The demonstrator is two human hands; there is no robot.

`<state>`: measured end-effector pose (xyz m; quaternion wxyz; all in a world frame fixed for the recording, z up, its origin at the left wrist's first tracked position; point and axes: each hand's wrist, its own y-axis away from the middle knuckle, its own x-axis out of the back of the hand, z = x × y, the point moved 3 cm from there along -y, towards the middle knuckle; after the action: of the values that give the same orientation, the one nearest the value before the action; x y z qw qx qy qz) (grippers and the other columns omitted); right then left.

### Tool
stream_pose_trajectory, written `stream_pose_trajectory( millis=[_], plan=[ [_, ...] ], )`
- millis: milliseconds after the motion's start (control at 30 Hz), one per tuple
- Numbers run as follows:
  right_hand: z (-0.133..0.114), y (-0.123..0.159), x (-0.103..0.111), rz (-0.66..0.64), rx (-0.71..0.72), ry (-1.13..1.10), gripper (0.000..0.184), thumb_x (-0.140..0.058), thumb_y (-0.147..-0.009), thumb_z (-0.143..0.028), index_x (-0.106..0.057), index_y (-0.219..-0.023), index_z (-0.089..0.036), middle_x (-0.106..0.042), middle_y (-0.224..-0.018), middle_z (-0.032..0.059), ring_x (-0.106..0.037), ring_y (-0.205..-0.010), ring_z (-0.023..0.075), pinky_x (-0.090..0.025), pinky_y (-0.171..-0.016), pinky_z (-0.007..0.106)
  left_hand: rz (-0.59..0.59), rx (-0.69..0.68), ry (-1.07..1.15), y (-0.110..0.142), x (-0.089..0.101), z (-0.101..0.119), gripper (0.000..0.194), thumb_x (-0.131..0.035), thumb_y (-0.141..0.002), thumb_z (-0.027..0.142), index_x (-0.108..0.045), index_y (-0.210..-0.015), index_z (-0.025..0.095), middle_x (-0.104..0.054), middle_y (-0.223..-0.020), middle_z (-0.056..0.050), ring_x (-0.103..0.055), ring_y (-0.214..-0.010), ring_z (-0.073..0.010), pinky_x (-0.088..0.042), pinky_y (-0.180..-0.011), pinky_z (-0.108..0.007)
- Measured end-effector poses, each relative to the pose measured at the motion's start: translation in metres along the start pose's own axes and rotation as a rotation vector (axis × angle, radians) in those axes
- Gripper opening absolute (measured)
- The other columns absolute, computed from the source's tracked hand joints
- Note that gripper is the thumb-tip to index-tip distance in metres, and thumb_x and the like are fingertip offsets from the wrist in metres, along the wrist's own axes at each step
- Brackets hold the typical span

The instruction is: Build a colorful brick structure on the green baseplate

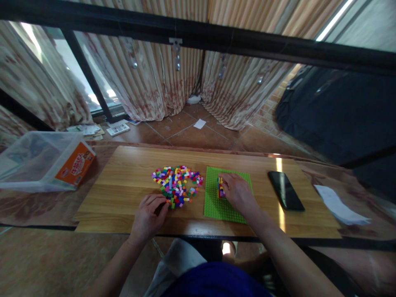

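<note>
A loose pile of small, many-coloured toy building bricks (pixel 177 183) lies on the wooden board, left of a green studded baseplate (pixel 212 206). At the pile's lower left edge is my left hand (pixel 150 215), its fingers curled and thumb close to the forefinger by an orange brick; whether a brick is between them cannot be made out. On the baseplate stands a small built block of coloured bricks (pixel 221 189). My right hand (pixel 236 190) is closed over its right side, fingertips on the bricks, hiding much of it.
A black phone (pixel 286 190) lies right of the baseplate, with folded white paper (pixel 340 206) beyond it. At the far left stands a clear plastic box (pixel 37 165) with an orange label. A dark metal bar (pixel 198 35) crosses ahead, before striped curtains (pixel 148 82).
</note>
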<state>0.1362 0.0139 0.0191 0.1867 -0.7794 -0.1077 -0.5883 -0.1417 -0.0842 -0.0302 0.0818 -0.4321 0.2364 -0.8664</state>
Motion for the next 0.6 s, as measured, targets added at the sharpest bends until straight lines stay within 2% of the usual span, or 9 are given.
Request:
stream_pose_trajectory(
  millis=[333,433,600],
  plan=[
    [-0.010,0.000,0.004,-0.049,0.022,0.053,0.032,-0.043,-0.087,-0.006,-0.063,-0.111,-0.014,-0.066,-0.107,0.0113,-0.057,-0.098,0.0208,-0.040,-0.092,0.032,0.009,-0.019,-0.006,0.000,0.000,0.001,0.006,-0.062,-0.084,0.022,-0.066,-0.088,0.020,-0.069,-0.090,-0.006,-0.063,-0.090,-0.0190,-0.051,-0.083,-0.035],
    [-0.012,0.000,0.003,-0.010,0.010,0.036,0.032,-0.044,-0.084,-0.005,-0.064,-0.108,-0.014,-0.067,-0.105,0.0109,-0.058,-0.096,0.0212,-0.042,-0.091,0.033,0.013,-0.018,-0.018,-0.001,0.001,0.001,0.007,-0.061,-0.084,0.023,-0.066,-0.087,0.019,-0.069,-0.089,-0.006,-0.063,-0.089,-0.0189,-0.051,-0.083,-0.035],
    [-0.006,0.000,-0.001,0.131,-0.034,-0.078,0.032,-0.046,-0.080,-0.003,-0.066,-0.100,-0.016,-0.069,-0.097,0.0089,-0.061,-0.090,0.0209,-0.046,-0.085,0.033,0.006,-0.016,-0.015,-0.001,0.000,0.001,0.007,-0.061,-0.084,0.022,-0.067,-0.087,0.018,-0.069,-0.089,-0.006,-0.063,-0.089,-0.0186,-0.051,-0.083,-0.034]
  ],
)
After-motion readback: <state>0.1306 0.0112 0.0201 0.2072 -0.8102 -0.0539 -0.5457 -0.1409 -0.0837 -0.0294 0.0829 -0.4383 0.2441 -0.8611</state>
